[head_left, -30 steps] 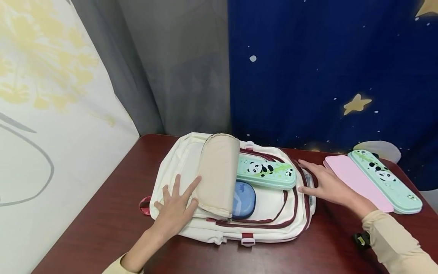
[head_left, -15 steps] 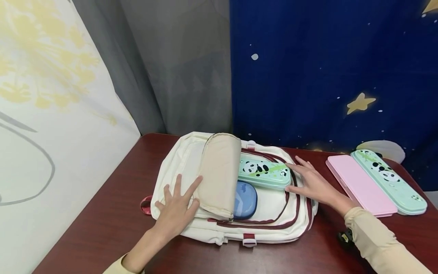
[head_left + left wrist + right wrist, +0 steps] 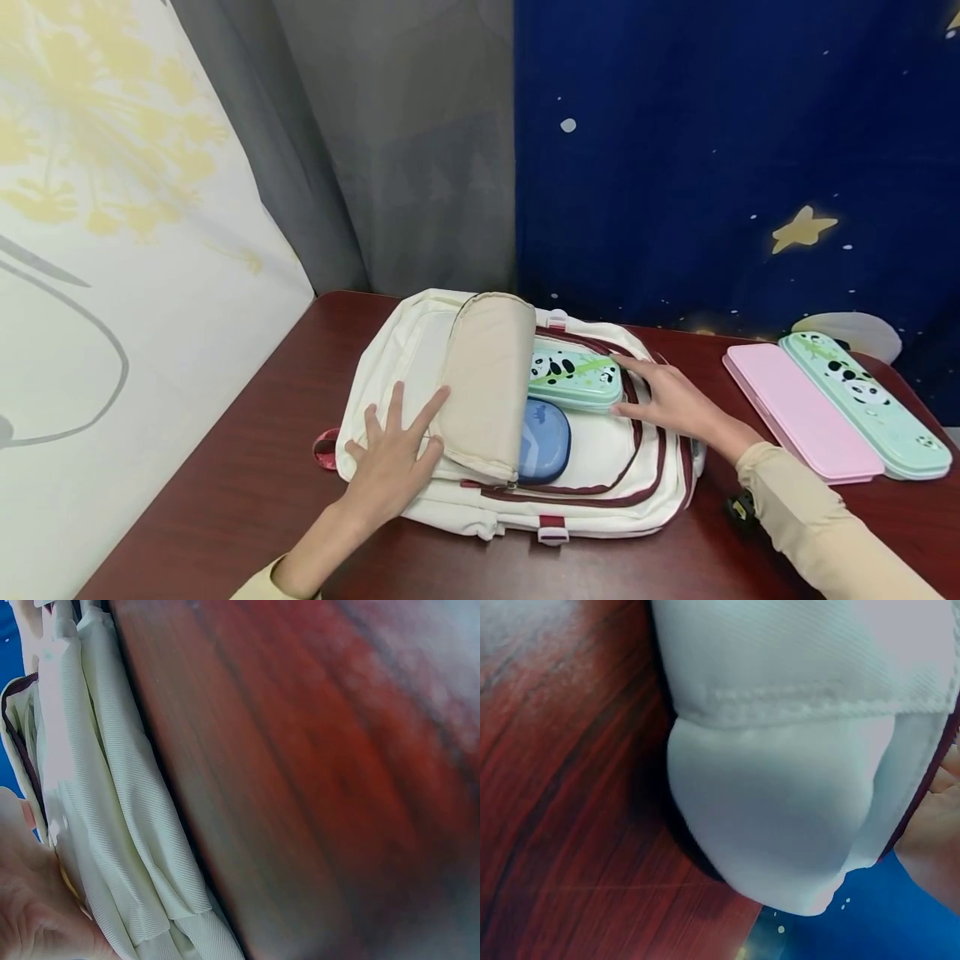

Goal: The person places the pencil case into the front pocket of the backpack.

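Note:
A white backpack (image 3: 600,450) with dark red zipper trim lies flat on the table, its beige front flap (image 3: 487,383) folded back to the left. My left hand (image 3: 390,467) rests on the bag with fingers spread, fingertips at the flap's edge. A mint-green pencil case (image 3: 573,383) with panda pictures lies partly under the flap, its left end hidden. At that case's right end, my right hand (image 3: 667,400) holds it between thumb and fingers. Just below it, a blue rounded case (image 3: 545,442) also sits partly beneath the flap.
On the right of the dark red wooden table (image 3: 247,450) lie a pink pencil case (image 3: 802,412) and a second green panda case (image 3: 866,408), side by side. Behind stand a grey and a blue star-patterned curtain (image 3: 675,167). A white wall (image 3: 150,333) borders the left.
My right hand has come left onto the green pencil case, which has slid left, further under the flap. My left hand has stayed in place on the bag.

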Motion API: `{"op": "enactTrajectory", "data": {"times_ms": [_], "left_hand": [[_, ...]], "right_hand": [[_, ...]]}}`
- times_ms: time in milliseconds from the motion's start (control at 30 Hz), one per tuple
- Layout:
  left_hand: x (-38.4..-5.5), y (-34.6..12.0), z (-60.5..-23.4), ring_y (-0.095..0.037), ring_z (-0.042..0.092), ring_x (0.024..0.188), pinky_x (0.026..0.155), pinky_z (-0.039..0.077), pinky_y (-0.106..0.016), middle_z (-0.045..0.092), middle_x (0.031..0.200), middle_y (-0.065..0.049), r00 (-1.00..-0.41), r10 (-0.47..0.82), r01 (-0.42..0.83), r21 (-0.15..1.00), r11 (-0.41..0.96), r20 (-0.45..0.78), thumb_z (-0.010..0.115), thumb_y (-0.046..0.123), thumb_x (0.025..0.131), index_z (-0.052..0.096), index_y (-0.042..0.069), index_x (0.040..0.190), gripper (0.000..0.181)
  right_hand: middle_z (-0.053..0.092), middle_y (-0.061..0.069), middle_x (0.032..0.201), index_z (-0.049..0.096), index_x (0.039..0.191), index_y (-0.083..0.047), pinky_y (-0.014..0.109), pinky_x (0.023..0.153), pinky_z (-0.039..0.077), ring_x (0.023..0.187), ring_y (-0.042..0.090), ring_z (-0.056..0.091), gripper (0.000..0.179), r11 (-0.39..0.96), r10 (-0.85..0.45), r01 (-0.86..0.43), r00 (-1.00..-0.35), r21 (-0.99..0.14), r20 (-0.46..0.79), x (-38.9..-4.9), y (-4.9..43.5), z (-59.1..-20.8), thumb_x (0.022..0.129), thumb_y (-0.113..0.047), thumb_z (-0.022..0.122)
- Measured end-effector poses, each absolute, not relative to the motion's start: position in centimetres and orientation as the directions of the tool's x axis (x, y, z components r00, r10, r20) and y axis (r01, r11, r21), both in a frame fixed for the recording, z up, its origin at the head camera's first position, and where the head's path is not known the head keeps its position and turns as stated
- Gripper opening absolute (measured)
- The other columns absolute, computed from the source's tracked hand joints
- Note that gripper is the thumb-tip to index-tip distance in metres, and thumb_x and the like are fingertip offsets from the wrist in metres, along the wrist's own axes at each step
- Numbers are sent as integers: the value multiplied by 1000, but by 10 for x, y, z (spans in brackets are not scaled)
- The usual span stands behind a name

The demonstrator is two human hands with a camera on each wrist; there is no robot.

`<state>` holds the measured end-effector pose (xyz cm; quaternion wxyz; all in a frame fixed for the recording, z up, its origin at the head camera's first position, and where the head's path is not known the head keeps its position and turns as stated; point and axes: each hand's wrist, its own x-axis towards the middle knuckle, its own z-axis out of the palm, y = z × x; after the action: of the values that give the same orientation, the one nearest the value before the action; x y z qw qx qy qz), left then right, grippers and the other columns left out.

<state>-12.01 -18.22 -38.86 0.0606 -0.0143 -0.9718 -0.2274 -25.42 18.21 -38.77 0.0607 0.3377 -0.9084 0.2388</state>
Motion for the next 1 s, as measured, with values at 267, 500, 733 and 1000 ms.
{"op": "enactTrajectory", "data": {"times_ms": [267,500,733,1000], "left_hand": [[-119,-183,-388,-60,8,127,77,10,-82,8,153,-18,-994,-11,40,445,894,113,46,34,91,28,47,143,56],[-120,-181,-388,-58,8,129,78,9,-82,8,153,-17,-994,-12,36,446,894,105,46,34,91,29,47,142,56],[-120,-181,-387,-57,6,130,79,8,-82,6,154,-16,-996,-8,36,455,890,93,45,35,92,27,48,142,56],[-120,-182,-388,-56,8,130,80,9,-82,7,154,-16,-996,-11,32,451,892,92,45,36,92,27,49,142,55]], "right_hand": [[55,19,126,45,134,6,46,89,43,113,28,52,74,621,-603,-643,-757,-448,251,-259,169,-388,75,-25,78],[50,20,131,43,136,4,49,92,40,118,34,48,76,619,-614,-638,-757,-458,225,-261,158,-386,77,-27,77],[50,20,131,43,136,4,50,91,40,117,34,48,76,634,-608,-638,-761,-437,227,-262,157,-387,76,-29,77],[53,21,128,46,133,5,48,91,42,115,34,51,76,631,-609,-652,-752,-419,252,-261,151,-388,73,-27,80]]}}
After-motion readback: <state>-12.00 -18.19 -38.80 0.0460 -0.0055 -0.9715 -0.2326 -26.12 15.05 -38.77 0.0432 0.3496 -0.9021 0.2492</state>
